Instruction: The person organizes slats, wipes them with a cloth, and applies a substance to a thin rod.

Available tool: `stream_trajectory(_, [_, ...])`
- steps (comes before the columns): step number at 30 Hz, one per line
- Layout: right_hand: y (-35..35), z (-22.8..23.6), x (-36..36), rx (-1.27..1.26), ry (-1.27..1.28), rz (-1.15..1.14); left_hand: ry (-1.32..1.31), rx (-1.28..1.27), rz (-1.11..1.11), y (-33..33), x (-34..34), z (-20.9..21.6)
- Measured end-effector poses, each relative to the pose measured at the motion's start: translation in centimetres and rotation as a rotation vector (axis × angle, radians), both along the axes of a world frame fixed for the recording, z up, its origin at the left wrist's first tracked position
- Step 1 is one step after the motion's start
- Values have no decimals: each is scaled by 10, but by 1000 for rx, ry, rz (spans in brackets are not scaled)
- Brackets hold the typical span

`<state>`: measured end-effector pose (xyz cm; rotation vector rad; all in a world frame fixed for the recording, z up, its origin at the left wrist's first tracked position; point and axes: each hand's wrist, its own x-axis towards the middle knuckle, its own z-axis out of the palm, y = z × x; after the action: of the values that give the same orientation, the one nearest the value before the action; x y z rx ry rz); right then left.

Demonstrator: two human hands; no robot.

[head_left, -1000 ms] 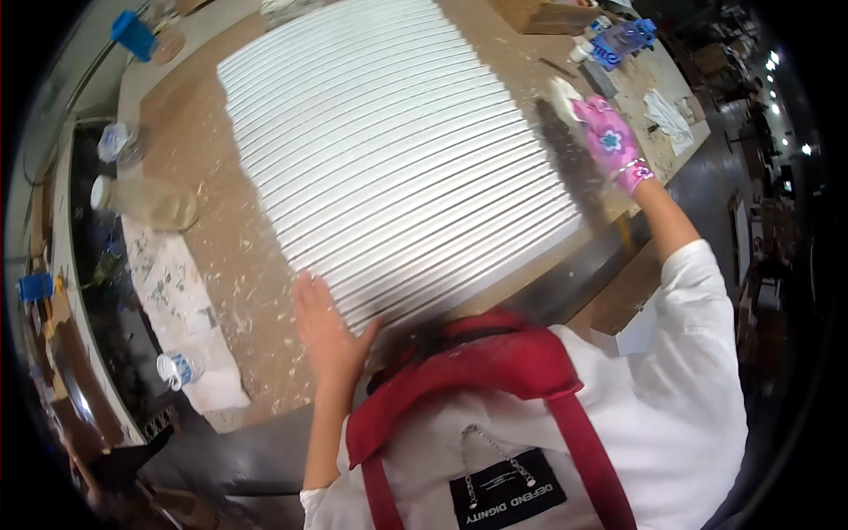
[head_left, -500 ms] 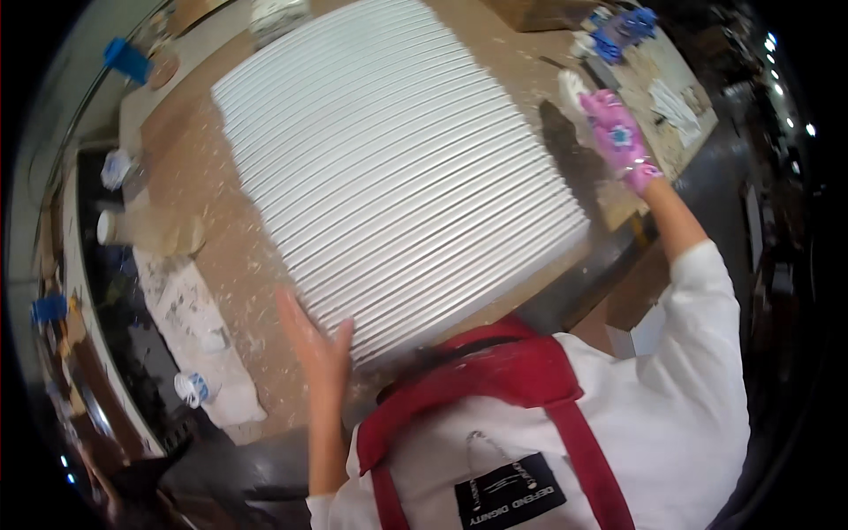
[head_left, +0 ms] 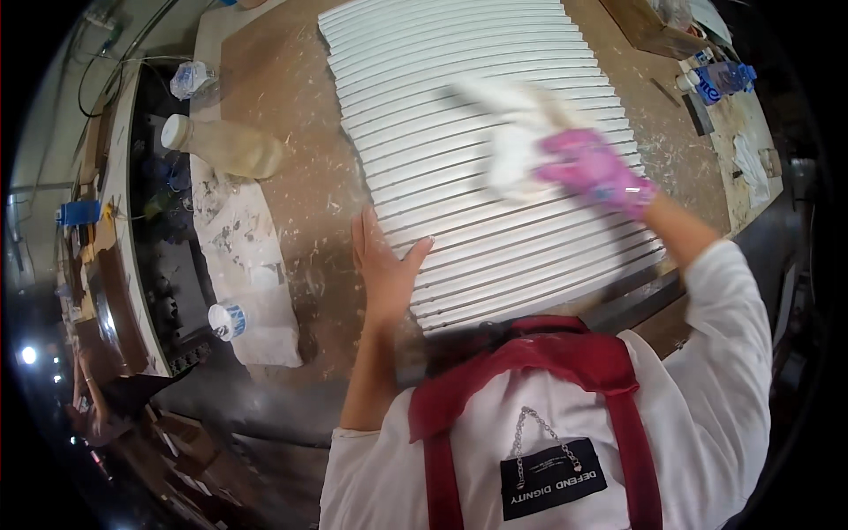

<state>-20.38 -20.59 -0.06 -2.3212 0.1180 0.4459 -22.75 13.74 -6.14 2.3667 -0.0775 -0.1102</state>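
A row of white slats (head_left: 459,115), laid side by side into a ribbed panel, lies on the table in front of me. My left hand (head_left: 387,263) is bare and rests against the panel's near left edge. Its fingers and thumb are spread apart, holding nothing. Over the right half of the slats is my right hand (head_left: 594,172), in a pink patterned glove. It grips a white cloth (head_left: 514,163) that is smeared by motion and hangs over or on the slats; whether it touches them I cannot tell.
Left of the panel lies a stained white cloth strip (head_left: 243,256) with a small white-and-blue tub (head_left: 227,321). A jar of yellowish liquid (head_left: 234,148) lies beyond it. At the far right are a cardboard box (head_left: 649,31), a clear bottle (head_left: 729,78) and a dark block (head_left: 698,115).
My right hand has swung left with the white cloth, from beside the panel to above the slats. My left hand stays by the panel's left edge. The whole view has shifted.
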Motion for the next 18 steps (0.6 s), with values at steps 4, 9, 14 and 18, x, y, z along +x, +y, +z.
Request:
stream_trajectory(4, [-173, 15, -50, -568, -436, 106, -41, 1, -8, -2, -4, -8])
stream_trajectory(9, [-18, 53, 28, -433, -893, 261, -110, 43, -42, 4, -2, -9])
stream_trajectory(14, [128, -20, 49, 74, -337, 409, 29, 12, -117, 5, 8, 0])
stream_trajectory(18, [-41, -30, 21, -337, -689, 524, -92, 82, -101, 5, 1, 6])
